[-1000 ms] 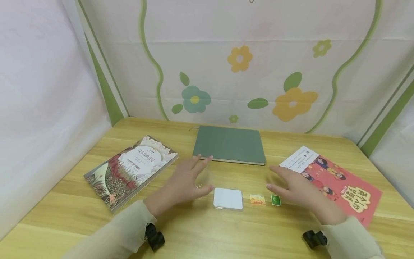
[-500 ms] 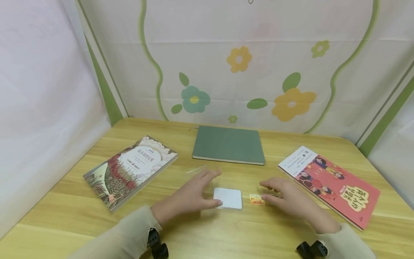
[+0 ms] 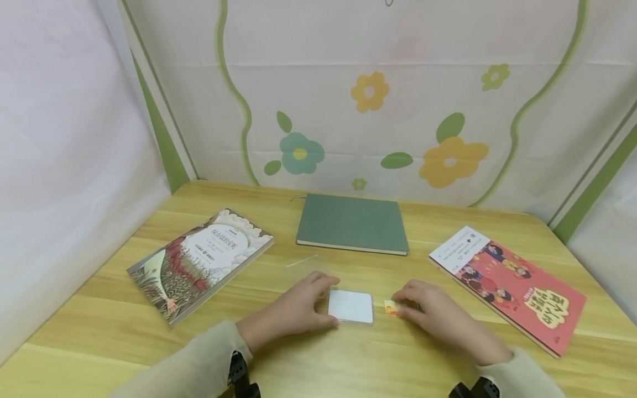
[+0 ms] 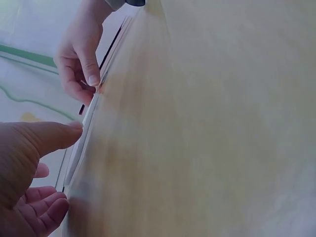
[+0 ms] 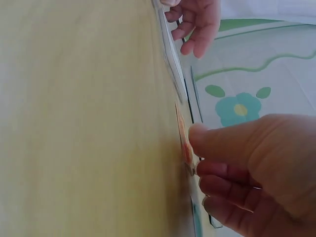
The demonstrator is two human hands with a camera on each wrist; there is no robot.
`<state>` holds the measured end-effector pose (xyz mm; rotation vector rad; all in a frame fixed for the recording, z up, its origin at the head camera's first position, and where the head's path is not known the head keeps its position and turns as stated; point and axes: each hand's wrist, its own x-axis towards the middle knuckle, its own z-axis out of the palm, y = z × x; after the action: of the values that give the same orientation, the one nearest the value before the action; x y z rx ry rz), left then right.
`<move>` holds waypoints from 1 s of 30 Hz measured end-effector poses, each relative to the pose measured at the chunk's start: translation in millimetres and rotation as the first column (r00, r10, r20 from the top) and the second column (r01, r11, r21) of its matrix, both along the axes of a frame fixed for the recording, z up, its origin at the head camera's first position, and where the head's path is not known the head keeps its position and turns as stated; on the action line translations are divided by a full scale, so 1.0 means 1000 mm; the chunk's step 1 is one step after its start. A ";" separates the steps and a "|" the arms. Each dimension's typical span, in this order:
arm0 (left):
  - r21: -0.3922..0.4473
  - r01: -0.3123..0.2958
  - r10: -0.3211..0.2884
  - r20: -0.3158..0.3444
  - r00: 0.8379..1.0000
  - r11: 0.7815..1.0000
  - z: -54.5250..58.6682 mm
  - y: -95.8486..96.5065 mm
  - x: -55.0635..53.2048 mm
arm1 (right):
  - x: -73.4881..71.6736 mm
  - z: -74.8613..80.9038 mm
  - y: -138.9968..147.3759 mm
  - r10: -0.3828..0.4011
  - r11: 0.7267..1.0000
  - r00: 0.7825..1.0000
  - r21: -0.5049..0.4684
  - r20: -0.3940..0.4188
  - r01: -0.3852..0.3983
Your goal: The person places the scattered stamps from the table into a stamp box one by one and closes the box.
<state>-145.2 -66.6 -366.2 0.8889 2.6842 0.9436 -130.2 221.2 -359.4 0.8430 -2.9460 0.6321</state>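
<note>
The left hand [image 3: 296,307] is held low with its thumb and fingers spread apart, the left edge of the white stack [image 3: 350,307] being bracketed between them (whether it is touched cannot be told). The right hand [image 3: 428,307] is lowered towards the desk [image 3: 348,359], its fingers bent and its thumb tip brought near them; whether anything is pinched cannot be told. Just beside its fingertips an orange-and-yellow paper piece [image 3: 390,308] is seen, partly covered by the hand. The white stack is placed flat between the two hands. Both forearms are covered by pale sleeves [image 3: 189,359], and a black device [image 3: 242,376] is worn at each wrist. Beyond the hands, a green book [image 3: 352,224] is laid. To the left an illustrated book [image 3: 201,262] is set aslant; to the right, a red book [image 3: 512,290]. The desk is backed by a flowered curtain [image 3: 318,88].
</note>
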 end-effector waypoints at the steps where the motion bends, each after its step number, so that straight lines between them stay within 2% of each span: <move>1: -0.008 -0.001 0.001 -0.002 1.000 1.000 0.000 0.000 0.000 | 0.000 -0.001 -0.001 -0.002 1.000 1.000 -0.002 -0.001 0.002; 8: -0.064 -0.006 0.004 -0.030 1.000 0.998 -0.003 0.003 -0.001 | -0.002 -0.002 -0.003 -0.020 1.000 1.000 0.002 0.019 0.020; 12: -0.082 -0.008 0.003 -0.056 0.998 0.997 -0.004 0.003 -0.002 | -0.006 0.000 -0.004 -0.022 0.999 0.997 -0.028 0.069 0.024; 20: -0.066 -0.008 0.004 -0.065 0.998 0.998 -0.005 0.004 -0.005 | -0.017 0.002 -0.006 -0.058 0.995 0.973 -0.065 0.222 0.074; 30: -0.041 -0.004 0.002 -0.044 0.999 0.999 -0.004 0.004 -0.007 | -0.019 0.005 -0.009 -0.080 0.992 0.957 -0.077 0.278 0.105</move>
<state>-151.9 -62.8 -370.3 0.9081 2.7317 0.8764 -149.0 212.0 -354.5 0.6529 -3.1453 0.9398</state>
